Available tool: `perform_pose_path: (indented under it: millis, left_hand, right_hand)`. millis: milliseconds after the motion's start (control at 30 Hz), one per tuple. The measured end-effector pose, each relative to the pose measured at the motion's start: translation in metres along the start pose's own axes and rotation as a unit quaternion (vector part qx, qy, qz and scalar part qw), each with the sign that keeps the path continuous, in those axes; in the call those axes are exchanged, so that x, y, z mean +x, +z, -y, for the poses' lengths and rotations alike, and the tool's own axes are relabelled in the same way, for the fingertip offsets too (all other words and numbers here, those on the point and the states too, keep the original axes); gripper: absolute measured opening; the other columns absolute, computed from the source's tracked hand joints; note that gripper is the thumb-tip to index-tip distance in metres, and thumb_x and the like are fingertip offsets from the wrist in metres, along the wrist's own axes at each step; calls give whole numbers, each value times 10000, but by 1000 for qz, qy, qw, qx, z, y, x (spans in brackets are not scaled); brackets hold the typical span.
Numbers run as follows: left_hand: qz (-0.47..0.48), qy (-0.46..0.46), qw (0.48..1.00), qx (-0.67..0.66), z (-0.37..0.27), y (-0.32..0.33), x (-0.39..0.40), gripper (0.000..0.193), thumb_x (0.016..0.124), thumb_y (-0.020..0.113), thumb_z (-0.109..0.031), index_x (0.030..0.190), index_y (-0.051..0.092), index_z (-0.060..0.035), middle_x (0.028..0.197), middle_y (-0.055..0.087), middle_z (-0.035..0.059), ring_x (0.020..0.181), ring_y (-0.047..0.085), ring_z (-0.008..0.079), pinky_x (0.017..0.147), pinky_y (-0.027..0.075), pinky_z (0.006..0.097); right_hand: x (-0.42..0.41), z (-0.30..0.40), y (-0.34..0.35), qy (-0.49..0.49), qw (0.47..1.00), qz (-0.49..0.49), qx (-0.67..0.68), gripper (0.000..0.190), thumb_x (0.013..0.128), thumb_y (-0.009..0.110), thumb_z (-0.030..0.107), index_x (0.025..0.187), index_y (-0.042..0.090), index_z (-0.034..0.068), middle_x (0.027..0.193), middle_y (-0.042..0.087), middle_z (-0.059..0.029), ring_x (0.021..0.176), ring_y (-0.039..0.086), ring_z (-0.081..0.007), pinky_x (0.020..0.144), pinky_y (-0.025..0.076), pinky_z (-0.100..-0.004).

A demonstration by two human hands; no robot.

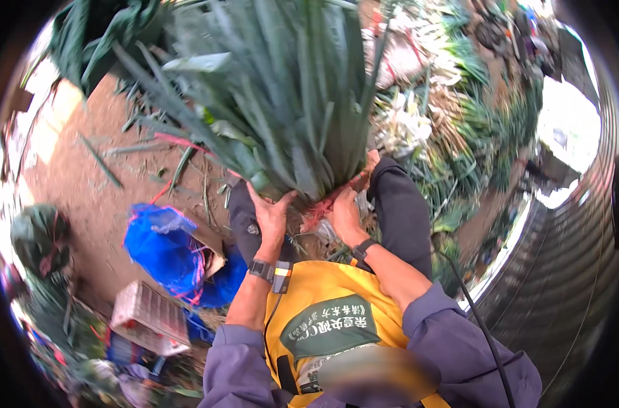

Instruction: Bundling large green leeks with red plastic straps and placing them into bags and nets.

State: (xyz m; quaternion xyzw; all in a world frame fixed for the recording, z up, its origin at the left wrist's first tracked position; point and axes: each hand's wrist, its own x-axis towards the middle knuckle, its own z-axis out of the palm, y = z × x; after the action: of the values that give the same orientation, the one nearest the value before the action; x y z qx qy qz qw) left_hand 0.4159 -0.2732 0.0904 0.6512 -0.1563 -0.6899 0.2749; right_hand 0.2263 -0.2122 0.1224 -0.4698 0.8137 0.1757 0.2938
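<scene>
A large bundle of long green onions (294,117) rises in front of me, its leaves fanning away from my body between my knees. My left hand (269,211) holds the near left side of the bundle, thumb spread from the fingers. On the right, my right hand (345,211) grips pink-red plastic twine (322,208) that runs along the bundle's near end. Beside my right knee, fingertips (373,159) show by the twine; whose they are I cannot tell. The leaves hide the far side of the bundle.
More onions (457,122) lie piled on the right. At left stand a blue mesh bag (161,250), a pale plastic crate (149,319) and a tied green bundle (40,239). Leaf scraps (100,160) litter the dirt floor. A dark cable (473,301) hangs by my right arm.
</scene>
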Motion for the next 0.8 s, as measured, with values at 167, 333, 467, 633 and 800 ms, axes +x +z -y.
perform_pose_path:
  millis: [167, 333, 467, 633, 800]
  left_hand:
    - [-15, 42, 995, -89, 15, -1, 4, 1175, 728, 877, -91, 1592, 92, 35, 1413, 554, 164, 1277, 557, 247, 1071, 442, 330]
    - [-19, 30, 994, -105, -1, 16, -1, 959, 751, 843, -48, 1518, 270, 8, 1355, 598, 132, 1232, 585, 235, 1045, 466, 343]
    - [-60, -34, 996, -49, 17, 18, -8, 661, 766, 824, -114, 1337, 500, -34, 1173, 664, 67, 1042, 640, 191, 930, 510, 325]
    - [-75, -87, 992, 42, 6, 52, -7, 415, 786, 801, -254, 1140, 658, -91, 850, 608, -46, 638, 503, 82, 560, 385, 254]
    - [-68, -30, 991, 112, 7, 41, -8, 240, 871, 697, -200, 1051, 618, -63, 794, 565, -14, 578, 481, 95, 520, 377, 273]
  right_hand:
    - [2, -7, -18, -87, 994, 63, -26, 754, 752, 853, 159, 1240, 371, -154, 1142, 464, -323, 974, 629, -501, 805, 561, -498]
    - [16, -40, -47, -223, 966, 120, 42, 729, 816, 829, 272, 1202, 385, -159, 1109, 484, -364, 970, 607, -538, 824, 528, -524]
    - [40, -58, -83, -299, 928, 215, 51, 684, 862, 786, 389, 1123, 480, -164, 1021, 559, -387, 844, 635, -538, 775, 540, -548]
    - [89, -90, -112, -357, 895, 264, -47, 463, 875, 742, 430, 987, 683, -16, 1043, 690, -250, 894, 692, -441, 777, 560, -506]
    - [91, -133, -103, -444, 893, 46, 61, 435, 800, 787, 254, 1106, 611, 0, 1047, 647, -177, 934, 659, -380, 799, 548, -461]
